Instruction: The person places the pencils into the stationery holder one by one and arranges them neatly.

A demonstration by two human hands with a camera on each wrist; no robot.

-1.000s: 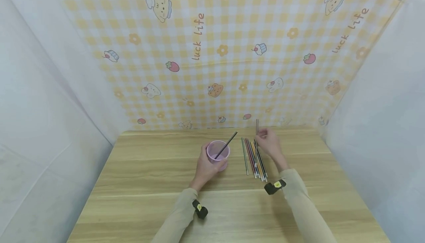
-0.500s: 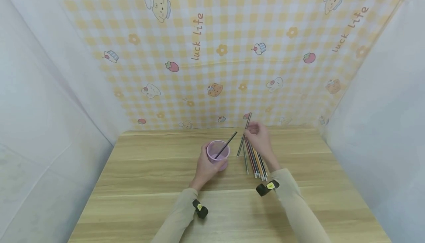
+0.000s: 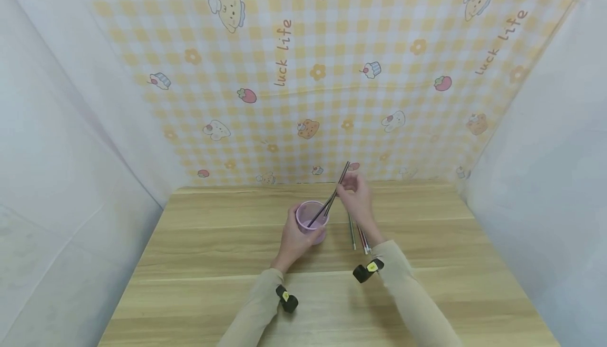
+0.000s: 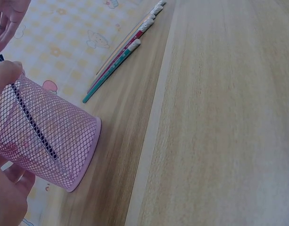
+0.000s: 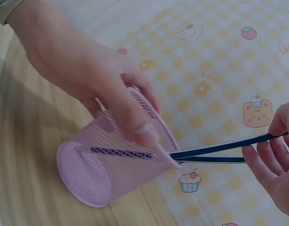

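My left hand (image 3: pixel 295 239) grips a pink mesh pencil cup (image 5: pixel 87 181) around its side, thumb near the rim. Inside the cup leans a dark striped pencil (image 3: pixel 316 217), visible through the mesh in the left wrist view. Between thumb and fingertips, my right hand (image 3: pixel 356 199) pinches a second dark striped pencil (image 3: pixel 345 170), whose lower end is at the cup's mouth. The two pencils cross closely in the head view. To the right of the cup lie several loose pencils, among them a green pencil (image 4: pixel 111 70) and a red pencil (image 4: pixel 145 27); my right forearm hides part of them.
The wooden table (image 3: pixel 213 252) ends at the back against a yellow checked cloth (image 3: pixel 265 141) with cartoon prints. White sheets hang on the left side (image 3: pixel 71 152) and the right side (image 3: pixel 540 189).
My right hand has moved left from above the loose pencils to the cup, carrying the striped pencil and tilting it toward the mouth. The left hand and cup have stayed still.
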